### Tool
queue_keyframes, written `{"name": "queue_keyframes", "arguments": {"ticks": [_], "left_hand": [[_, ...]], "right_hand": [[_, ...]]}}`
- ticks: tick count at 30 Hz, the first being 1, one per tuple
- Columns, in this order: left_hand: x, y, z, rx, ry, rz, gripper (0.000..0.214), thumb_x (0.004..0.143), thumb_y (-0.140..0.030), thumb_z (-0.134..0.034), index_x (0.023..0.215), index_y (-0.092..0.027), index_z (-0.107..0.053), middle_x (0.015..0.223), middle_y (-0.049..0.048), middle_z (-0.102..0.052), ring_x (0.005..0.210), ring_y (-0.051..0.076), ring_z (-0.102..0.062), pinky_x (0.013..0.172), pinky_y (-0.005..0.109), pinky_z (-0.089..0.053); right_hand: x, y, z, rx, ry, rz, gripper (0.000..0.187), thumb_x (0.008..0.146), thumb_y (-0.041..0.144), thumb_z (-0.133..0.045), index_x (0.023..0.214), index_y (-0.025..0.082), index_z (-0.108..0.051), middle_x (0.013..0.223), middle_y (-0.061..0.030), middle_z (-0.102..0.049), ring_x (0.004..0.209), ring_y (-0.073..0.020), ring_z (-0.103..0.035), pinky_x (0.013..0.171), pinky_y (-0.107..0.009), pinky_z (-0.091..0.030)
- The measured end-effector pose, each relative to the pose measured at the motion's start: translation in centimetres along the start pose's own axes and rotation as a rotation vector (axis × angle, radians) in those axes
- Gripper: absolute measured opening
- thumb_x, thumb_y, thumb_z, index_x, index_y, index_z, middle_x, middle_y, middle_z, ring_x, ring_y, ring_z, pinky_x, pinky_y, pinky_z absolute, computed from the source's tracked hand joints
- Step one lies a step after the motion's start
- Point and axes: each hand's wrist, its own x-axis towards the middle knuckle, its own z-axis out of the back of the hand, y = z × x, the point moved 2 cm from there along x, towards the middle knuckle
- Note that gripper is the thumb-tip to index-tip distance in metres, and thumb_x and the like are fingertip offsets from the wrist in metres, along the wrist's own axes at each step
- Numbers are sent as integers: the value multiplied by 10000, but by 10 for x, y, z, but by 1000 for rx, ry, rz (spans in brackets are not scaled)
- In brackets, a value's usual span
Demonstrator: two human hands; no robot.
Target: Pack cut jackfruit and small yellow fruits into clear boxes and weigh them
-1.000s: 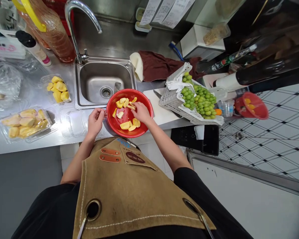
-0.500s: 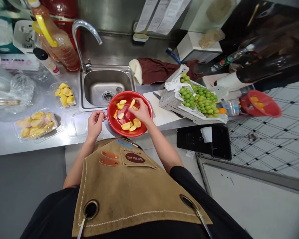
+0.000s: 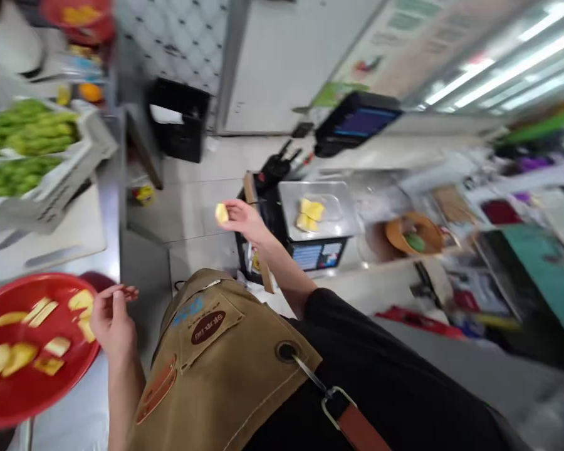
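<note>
My right hand (image 3: pixel 244 222) is stretched out over the floor, pinching a piece of yellow jackfruit (image 3: pixel 222 213) at its fingertips. My left hand (image 3: pixel 115 319) is beside the right rim of the red bowl (image 3: pixel 28 394), its fingers curled together with nothing visible in them. Several yellow jackfruit pieces (image 3: pixel 19 358) lie apart inside the bowl. Farther right, a steel scale pan (image 3: pixel 291 194) carries a clear container with yellow fruit (image 3: pixel 310 215) in it. The right hand is to the left of that pan, not touching it. Motion blurs the view.
Green grapes (image 3: pixel 37 134) fill a white crate (image 3: pixel 70 181) at the counter's left. A knife (image 3: pixel 59 254) lies on the white cutting board (image 3: pixel 91 219). The scale's display (image 3: pixel 361 122) rises behind its pan. An orange basket (image 3: pixel 413 235) stands farther right; a black bin (image 3: pixel 178 119) is on the floor.
My view has swung to the right, bringing in the scale. The right hand has lifted a jackfruit piece out of the bowl and reached away; the left hand stays beside the bowl.
</note>
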Motion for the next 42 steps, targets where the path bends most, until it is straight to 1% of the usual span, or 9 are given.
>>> {"name": "queue_keyframes", "arguments": {"ticks": [5,8,10,15,19,22,25,31,42], "left_hand": [[-54,-27,-85,19,232,58,273,1000,-460,-764,1024,-191,-723,890,13,-734,799,144,-711,809,281,-588],[-85,-36,-130,58,299,72,306,1009,-498,-737,1038,-194,-718,904,26,-743,807,156,-725,789,292,-596],[-107,-41,-154,80,340,83,345,1001,-539,-733,1031,-195,-710,899,33,-750,799,164,-734,773,298,-600],[-167,-47,-190,100,373,77,400,982,-599,-735,1009,-203,-692,881,40,-753,779,172,-738,758,308,-604],[-206,-40,-195,119,283,130,408,978,-607,-737,1007,-203,-691,889,48,-756,774,168,-727,771,309,-607],[-223,-34,-190,155,198,163,419,970,-620,-741,1012,-206,-695,877,46,-751,775,174,-723,768,309,-608],[-231,-32,-185,188,124,160,430,961,-635,-746,1005,-209,-706,861,42,-746,766,176,-715,751,301,-602],[-231,-39,-190,248,94,146,479,929,-687,-775,988,-213,-737,870,64,-765,760,202,-725,737,326,-621],[-257,-60,-221,230,161,184,545,893,-752,-767,955,-211,-740,843,77,-748,760,212,-703,742,339,-602]], "right_hand": [[-117,5,209,-235,-657,-51,727,582,422,-962,1203,247,-626,1134,-56,-730,1106,-266,-723,1075,-484,-609],[-142,0,281,-549,-825,-185,739,674,486,-906,1300,185,-652,1230,-122,-742,1080,-285,-747,1008,-487,-637],[-136,-6,303,-749,-757,-255,726,747,492,-880,1345,134,-679,1271,-163,-752,1089,-300,-759,1023,-489,-635],[-91,-22,294,-1123,-392,-309,603,869,454,-847,1352,110,-737,1238,-176,-787,1174,-350,-751,1094,-471,-582],[-76,-25,267,-1229,-290,-331,597,929,562,-829,1286,90,-754,1269,-243,-769,1242,-400,-720,1115,-477,-551],[-85,-23,271,-1057,-389,-287,618,1008,597,-737,1350,83,-720,1329,-267,-746,1309,-407,-685,1162,-481,-507],[-101,-26,297,-851,-474,-267,512,1061,513,-645,1383,120,-712,1312,-218,-773,1276,-345,-708,1161,-438,-503],[-124,-54,340,-633,-466,-317,348,971,480,-636,1066,181,-785,1002,-135,-827,963,-294,-781,965,-430,-596],[-135,-92,316,-303,-263,-374,500,851,640,-681,1083,206,-762,934,-100,-827,681,-235,-738,596,-333,-547]]}}
